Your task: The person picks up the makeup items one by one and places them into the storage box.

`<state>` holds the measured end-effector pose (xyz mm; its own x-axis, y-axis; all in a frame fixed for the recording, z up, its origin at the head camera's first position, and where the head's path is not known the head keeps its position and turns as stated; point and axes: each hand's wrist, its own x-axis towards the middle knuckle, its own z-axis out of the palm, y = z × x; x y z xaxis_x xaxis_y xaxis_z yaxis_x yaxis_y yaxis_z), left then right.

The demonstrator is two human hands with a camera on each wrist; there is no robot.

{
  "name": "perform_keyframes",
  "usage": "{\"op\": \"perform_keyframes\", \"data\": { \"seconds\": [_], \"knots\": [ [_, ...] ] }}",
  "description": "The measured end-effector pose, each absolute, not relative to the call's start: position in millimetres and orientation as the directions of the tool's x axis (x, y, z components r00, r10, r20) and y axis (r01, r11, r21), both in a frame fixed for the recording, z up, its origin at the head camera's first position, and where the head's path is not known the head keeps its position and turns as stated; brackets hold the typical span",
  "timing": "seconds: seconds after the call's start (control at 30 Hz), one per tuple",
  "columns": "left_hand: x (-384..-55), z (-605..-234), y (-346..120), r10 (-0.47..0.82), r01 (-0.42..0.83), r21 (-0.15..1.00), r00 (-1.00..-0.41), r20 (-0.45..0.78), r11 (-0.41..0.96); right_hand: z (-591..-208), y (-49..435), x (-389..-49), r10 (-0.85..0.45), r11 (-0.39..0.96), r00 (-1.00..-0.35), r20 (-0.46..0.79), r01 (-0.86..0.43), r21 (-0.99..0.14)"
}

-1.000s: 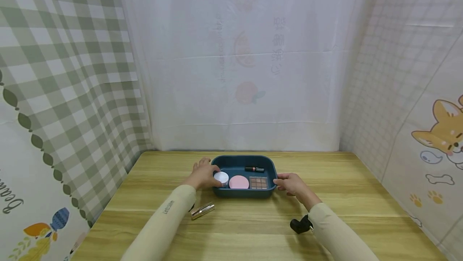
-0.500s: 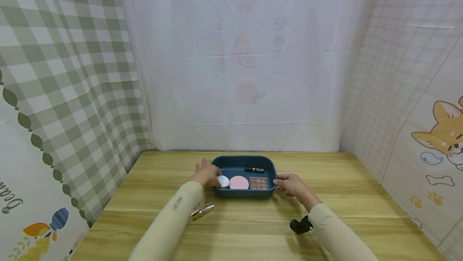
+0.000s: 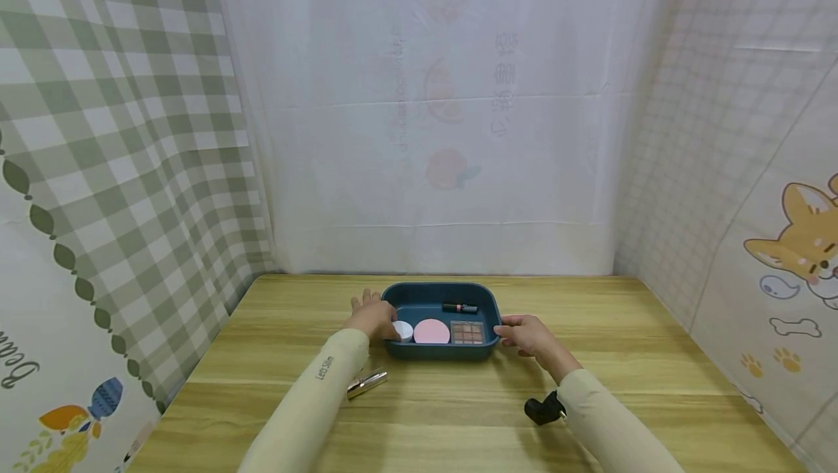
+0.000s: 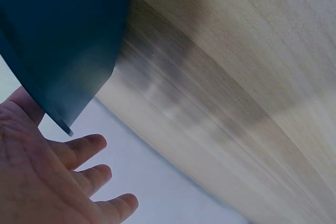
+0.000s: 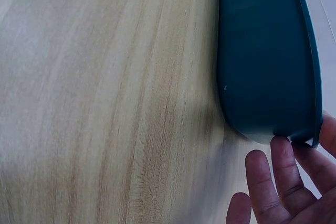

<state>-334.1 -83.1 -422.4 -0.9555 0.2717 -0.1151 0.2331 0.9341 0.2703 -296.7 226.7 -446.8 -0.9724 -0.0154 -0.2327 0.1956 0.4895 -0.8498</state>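
A dark teal rectangular bin point(image 3: 441, 351) with rounded corners sits on the table. Over its left rim reaches my left hand point(image 3: 374, 319), thumb and forefinger at a white round container point(image 3: 404, 330) in the near left corner; the hand partly covers it. In the left wrist view the other fingers point(image 4: 94, 176) spread outside the bin. My right hand point(image 3: 529, 335) grips the right rim, thumb above and fingers against the outer wall. Inside the bin lie a pink round compact point(image 3: 432, 331), an eyeshadow palette point(image 3: 467, 332) and a dark lipstick tube point(image 3: 460, 308).
A shiny metallic lipstick tube point(image 3: 367, 383) lies on the wooden table point(image 3: 445, 422) in front of the bin, beside the left sleeve. A black device point(image 3: 545, 409) is at the right wrist. A white curtain point(image 3: 419, 247) hangs behind the table.
My left hand has moved slightly right and down with the white container, which now sits lower in the near left corner, beside the pink compact. The right hand stays on the rim.
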Motion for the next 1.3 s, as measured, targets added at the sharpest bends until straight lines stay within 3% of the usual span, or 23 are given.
{"op": "perform_keyframes", "data": {
  "seconds": [0.4,0.67,1.3],
  "knots": [
    [-338,-424,-87,0.255,0.201,0.330,-0.959,-0.127,0.922,-448,227,-298,-0.018,0.482,-0.973,-0.230,0.193,-0.855],
    [-337,-421,-86,0.270,0.228,0.297,-0.957,-0.108,0.927,-449,227,-298,-0.015,0.474,-0.975,-0.222,0.189,-0.860],
    [-331,-419,-107,0.355,0.319,0.350,-0.934,-0.042,0.881,-448,226,-298,-0.016,0.480,-0.976,-0.216,0.182,-0.858]
  ]
}}
